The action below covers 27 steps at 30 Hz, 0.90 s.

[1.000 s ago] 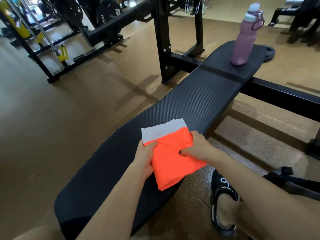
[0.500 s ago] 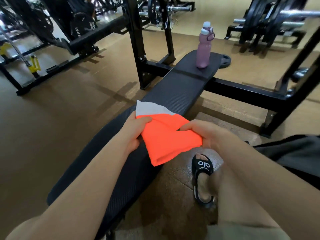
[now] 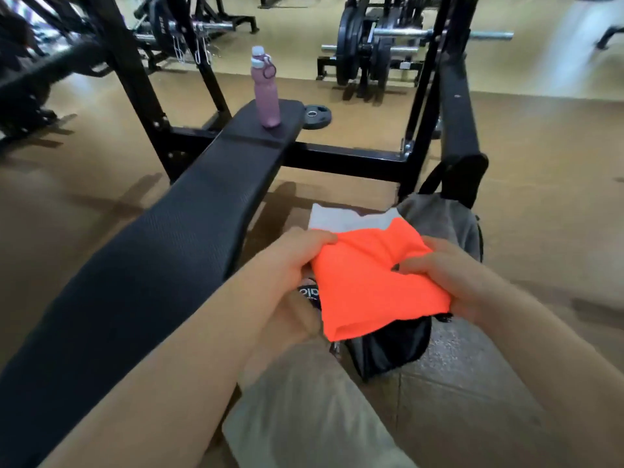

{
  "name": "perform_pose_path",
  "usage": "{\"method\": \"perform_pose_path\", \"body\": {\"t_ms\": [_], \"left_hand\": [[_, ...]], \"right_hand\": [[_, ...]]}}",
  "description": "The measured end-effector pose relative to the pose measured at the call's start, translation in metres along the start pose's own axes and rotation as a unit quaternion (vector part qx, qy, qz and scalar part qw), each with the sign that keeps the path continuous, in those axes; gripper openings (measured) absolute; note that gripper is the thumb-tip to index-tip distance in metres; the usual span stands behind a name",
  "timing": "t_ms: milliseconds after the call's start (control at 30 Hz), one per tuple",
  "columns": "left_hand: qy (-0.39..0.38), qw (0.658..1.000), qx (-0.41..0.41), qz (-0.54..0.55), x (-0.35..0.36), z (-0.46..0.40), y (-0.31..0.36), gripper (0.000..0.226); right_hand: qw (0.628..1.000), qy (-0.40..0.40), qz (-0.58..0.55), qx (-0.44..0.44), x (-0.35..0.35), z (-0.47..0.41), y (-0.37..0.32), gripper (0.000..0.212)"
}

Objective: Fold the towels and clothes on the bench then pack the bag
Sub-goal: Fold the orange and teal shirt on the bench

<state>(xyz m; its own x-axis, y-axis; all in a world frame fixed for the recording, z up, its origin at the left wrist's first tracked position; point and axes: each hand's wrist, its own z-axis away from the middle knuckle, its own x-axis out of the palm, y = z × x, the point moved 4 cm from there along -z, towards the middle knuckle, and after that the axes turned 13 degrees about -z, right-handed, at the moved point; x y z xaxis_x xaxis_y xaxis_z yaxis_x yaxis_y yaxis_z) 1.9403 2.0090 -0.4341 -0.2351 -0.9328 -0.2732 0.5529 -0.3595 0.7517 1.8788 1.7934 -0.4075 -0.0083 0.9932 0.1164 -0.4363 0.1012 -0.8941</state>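
Hands (image 3: 371, 265) round folded cloth (image 3: 374, 282), over bag (image 3: 439, 217)

Head view, forward-down, probably close.

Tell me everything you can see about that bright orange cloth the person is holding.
The orange cloth is a folded, soft-looking fabric bundle, vivid orange with a white layer showing at its far edge. The left hand grips its left side, the right hand its right. It is held off the bench, above a grey and black bag on the floor.

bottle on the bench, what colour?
Mauve-pink bottle with a white cap; head view.
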Motion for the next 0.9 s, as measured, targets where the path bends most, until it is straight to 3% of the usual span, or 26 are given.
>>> {"method": "perform_pose_path", "body": {"t_ms": [133,267,400,533,667,767,900], "left_hand": [[-0.041,0.996,-0.078,-0.011,0.067,-0.013,-0.065,0.036],[-0.057,0.982,-0.171,0.05,0.11,-0.018,-0.103,0.006],[-0.097,0.961,-0.239,0.094,0.133,-0.035,-0.119,0.015],[-0.118,0.953,-0.265,0.084,0.142,-0.058,-0.125,0.038],[-0.152,0.963,-0.219,0.036,0.158,-0.073,-0.122,0.019],[-0.137,0.98,-0.125,-0.07,0.168,-0.088,-0.114,0.044],[-0.125,0.971,-0.057,-0.196,0.177,-0.104,-0.101,0.06]], "right_hand": [[0.994,0.049,-0.033,0.094,-0.042,0.009,0.094,0.055],[0.987,0.089,-0.05,0.124,-0.069,-0.005,0.149,0.07],[0.985,0.094,-0.087,0.118,-0.081,-0.025,0.156,0.065],[0.978,0.111,-0.134,0.119,-0.094,-0.056,0.159,0.066],[0.963,0.144,-0.201,0.106,-0.107,-0.078,0.168,0.066],[0.954,0.16,-0.234,0.101,-0.117,-0.088,0.18,0.051],[0.94,0.194,-0.26,0.101,-0.123,-0.095,0.197,0.052]]}}
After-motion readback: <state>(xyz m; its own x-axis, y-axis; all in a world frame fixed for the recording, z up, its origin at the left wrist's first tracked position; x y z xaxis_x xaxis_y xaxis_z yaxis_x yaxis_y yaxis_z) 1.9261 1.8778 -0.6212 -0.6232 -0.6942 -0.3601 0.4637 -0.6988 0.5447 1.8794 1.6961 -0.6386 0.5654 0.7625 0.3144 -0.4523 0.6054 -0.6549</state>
